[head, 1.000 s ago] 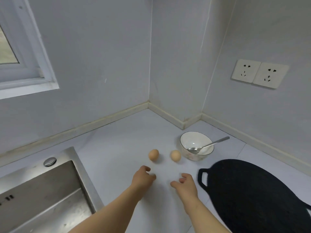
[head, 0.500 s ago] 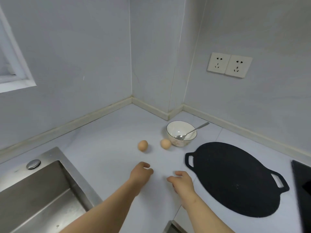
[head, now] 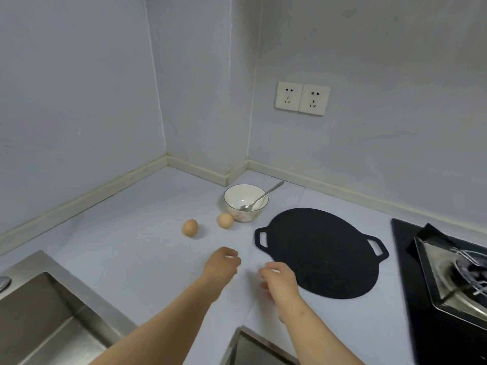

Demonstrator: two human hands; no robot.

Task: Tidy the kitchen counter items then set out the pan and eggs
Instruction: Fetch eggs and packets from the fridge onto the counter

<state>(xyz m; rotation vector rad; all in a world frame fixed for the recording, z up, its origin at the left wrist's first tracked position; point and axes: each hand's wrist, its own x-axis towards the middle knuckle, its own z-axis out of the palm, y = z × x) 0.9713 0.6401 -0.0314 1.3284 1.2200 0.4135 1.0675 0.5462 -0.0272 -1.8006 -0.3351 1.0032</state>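
The sink (head: 39, 312) takes up the counter's (head: 131, 233) front-left corner. Two eggs lie bare on the open surface towards the back corner. The left egg (head: 190, 227) sits apart and the right egg (head: 225, 220) is just beside the bowl (head: 243, 216), probably so they can be cracked into it. A spoon (head: 268, 193) leans in the bowl with its handle over the rim.

Nearer the front edge, the left hand (head: 222, 264) hovers with its fingers loosely curled and holding nothing, well short of the eggs. The right hand (head: 280, 281) is beside it, also relaxed and empty, close to the near rim of the pan (head: 320, 252).

The pan lies flat right of the bowl with its two handles free, next to the hob (head: 403, 259) at the counter's right edge. It looks ready to be slid across. Both pan and eggs seem already set out.
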